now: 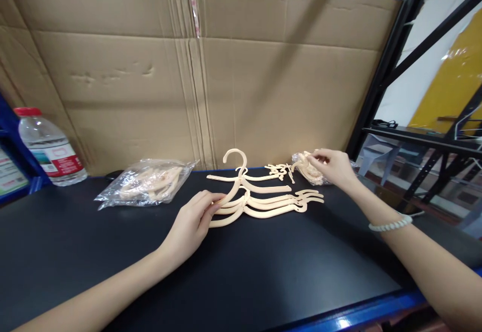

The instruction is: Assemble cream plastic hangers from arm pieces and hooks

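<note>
My left hand (196,220) pinches the left arm of a cream plastic hanger (236,184) whose hook points up. Under and in front of it lie several more cream hangers (263,213), some with curved finger-like ends (311,196) on the right. My right hand (332,165) is closed at a clear plastic bag (311,173) of cream pieces. Its fingertips are pressed together at the bag's contents; what they hold, if anything, is too small to make out. A small heap of thin cream pieces (278,170) lies just left of that bag.
A second clear bag (148,182) of cream parts lies on the black table (241,277) at left. Beyond it stands a water bottle (50,146) with a red cap. A tall cardboard sheet (263,91) closes off the back; a black metal frame (380,78) rises at right.
</note>
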Demonstrator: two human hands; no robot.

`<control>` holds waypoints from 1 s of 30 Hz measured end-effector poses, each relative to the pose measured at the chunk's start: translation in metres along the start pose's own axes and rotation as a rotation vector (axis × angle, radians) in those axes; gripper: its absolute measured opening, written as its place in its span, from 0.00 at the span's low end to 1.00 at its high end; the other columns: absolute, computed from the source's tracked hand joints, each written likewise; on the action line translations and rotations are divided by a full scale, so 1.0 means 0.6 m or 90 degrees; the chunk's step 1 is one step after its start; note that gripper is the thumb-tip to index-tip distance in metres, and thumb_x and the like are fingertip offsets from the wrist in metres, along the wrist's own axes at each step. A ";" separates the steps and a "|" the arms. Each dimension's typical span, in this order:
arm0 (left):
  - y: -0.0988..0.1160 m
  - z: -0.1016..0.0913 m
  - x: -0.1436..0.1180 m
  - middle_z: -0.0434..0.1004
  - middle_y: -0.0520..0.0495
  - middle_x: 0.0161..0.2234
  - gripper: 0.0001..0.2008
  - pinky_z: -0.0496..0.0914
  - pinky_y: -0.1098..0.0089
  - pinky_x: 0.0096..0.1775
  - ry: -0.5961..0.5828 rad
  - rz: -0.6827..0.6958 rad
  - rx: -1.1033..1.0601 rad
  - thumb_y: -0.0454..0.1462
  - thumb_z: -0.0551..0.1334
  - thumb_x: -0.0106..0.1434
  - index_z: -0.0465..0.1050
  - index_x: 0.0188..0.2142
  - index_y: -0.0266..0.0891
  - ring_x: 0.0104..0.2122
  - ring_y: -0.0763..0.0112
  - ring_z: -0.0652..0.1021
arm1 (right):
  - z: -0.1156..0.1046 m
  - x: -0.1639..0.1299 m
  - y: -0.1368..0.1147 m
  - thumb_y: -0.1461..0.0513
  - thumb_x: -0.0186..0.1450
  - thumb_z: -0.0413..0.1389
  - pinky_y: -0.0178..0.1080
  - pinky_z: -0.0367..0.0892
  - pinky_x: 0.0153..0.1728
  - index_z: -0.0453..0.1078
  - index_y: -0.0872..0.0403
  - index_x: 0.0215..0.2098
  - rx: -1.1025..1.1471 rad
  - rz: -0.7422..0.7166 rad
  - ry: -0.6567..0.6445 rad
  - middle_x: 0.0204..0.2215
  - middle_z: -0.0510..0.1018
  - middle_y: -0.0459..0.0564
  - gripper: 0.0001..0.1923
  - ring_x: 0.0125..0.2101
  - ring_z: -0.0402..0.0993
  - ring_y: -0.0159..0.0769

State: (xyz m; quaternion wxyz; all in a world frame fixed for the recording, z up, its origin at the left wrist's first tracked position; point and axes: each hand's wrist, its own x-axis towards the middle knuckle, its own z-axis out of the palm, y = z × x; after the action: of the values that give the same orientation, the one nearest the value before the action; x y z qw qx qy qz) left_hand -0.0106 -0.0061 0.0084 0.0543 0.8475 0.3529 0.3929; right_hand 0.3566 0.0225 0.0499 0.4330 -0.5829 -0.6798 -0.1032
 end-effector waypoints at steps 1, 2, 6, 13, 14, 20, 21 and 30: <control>0.001 0.000 0.000 0.72 0.49 0.33 0.11 0.69 0.69 0.35 0.002 -0.002 -0.001 0.38 0.50 0.69 0.70 0.43 0.42 0.33 0.67 0.74 | -0.008 0.000 -0.008 0.53 0.60 0.54 0.39 0.65 0.27 0.74 0.53 0.27 0.072 0.058 0.022 0.22 0.78 0.50 0.14 0.24 0.72 0.38; 0.002 0.000 0.000 0.72 0.49 0.33 0.11 0.69 0.69 0.35 0.004 -0.005 -0.001 0.38 0.50 0.69 0.70 0.43 0.42 0.32 0.67 0.74 | -0.015 0.000 -0.017 0.52 0.59 0.55 0.38 0.65 0.25 0.74 0.53 0.28 0.145 0.109 0.034 0.21 0.78 0.49 0.14 0.22 0.72 0.37; 0.000 0.001 0.000 0.72 0.49 0.33 0.10 0.69 0.68 0.36 0.011 -0.018 -0.002 0.38 0.51 0.69 0.69 0.42 0.42 0.33 0.67 0.74 | -0.024 -0.011 -0.059 0.54 0.57 0.59 0.35 0.67 0.21 0.74 0.54 0.31 0.402 0.256 -0.002 0.23 0.79 0.51 0.11 0.22 0.74 0.35; -0.004 0.001 -0.002 0.72 0.48 0.34 0.10 0.69 0.68 0.36 0.012 -0.033 -0.003 0.39 0.51 0.69 0.69 0.42 0.42 0.34 0.66 0.74 | 0.019 -0.038 -0.083 0.55 0.60 0.59 0.40 0.76 0.37 0.74 0.53 0.34 0.630 0.358 -0.198 0.34 0.82 0.56 0.10 0.39 0.79 0.43; -0.004 0.001 -0.002 0.72 0.48 0.34 0.10 0.69 0.68 0.36 0.012 -0.033 -0.001 0.39 0.51 0.69 0.69 0.42 0.42 0.33 0.66 0.74 | 0.025 -0.040 -0.079 0.56 0.59 0.60 0.40 0.76 0.38 0.73 0.53 0.34 0.638 0.367 -0.214 0.35 0.82 0.55 0.09 0.40 0.79 0.43; -0.002 0.002 0.001 0.72 0.48 0.34 0.10 0.70 0.67 0.36 0.019 -0.030 -0.001 0.39 0.51 0.69 0.69 0.42 0.42 0.34 0.66 0.74 | 0.045 -0.043 -0.058 0.63 0.57 0.62 0.39 0.76 0.39 0.68 0.50 0.40 0.695 0.432 -0.255 0.41 0.80 0.51 0.13 0.45 0.76 0.40; -0.001 0.001 0.001 0.72 0.48 0.34 0.10 0.70 0.67 0.36 0.021 -0.029 0.001 0.39 0.51 0.68 0.69 0.41 0.42 0.34 0.66 0.74 | 0.046 -0.044 -0.059 0.64 0.58 0.61 0.39 0.75 0.41 0.69 0.50 0.40 0.707 0.442 -0.266 0.42 0.80 0.51 0.12 0.46 0.76 0.40; -0.002 0.002 0.002 0.71 0.48 0.34 0.09 0.68 0.67 0.37 0.023 -0.023 0.013 0.38 0.51 0.69 0.69 0.41 0.41 0.34 0.66 0.73 | 0.035 -0.042 -0.053 0.61 0.55 0.64 0.39 0.72 0.45 0.70 0.54 0.29 0.672 0.401 -0.402 0.45 0.78 0.52 0.08 0.47 0.74 0.39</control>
State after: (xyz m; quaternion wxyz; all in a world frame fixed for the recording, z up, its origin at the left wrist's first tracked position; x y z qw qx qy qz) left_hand -0.0101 -0.0042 0.0080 0.0463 0.8343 0.3727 0.4036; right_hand 0.3171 0.0088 0.0308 0.4494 -0.4659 -0.5307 0.5471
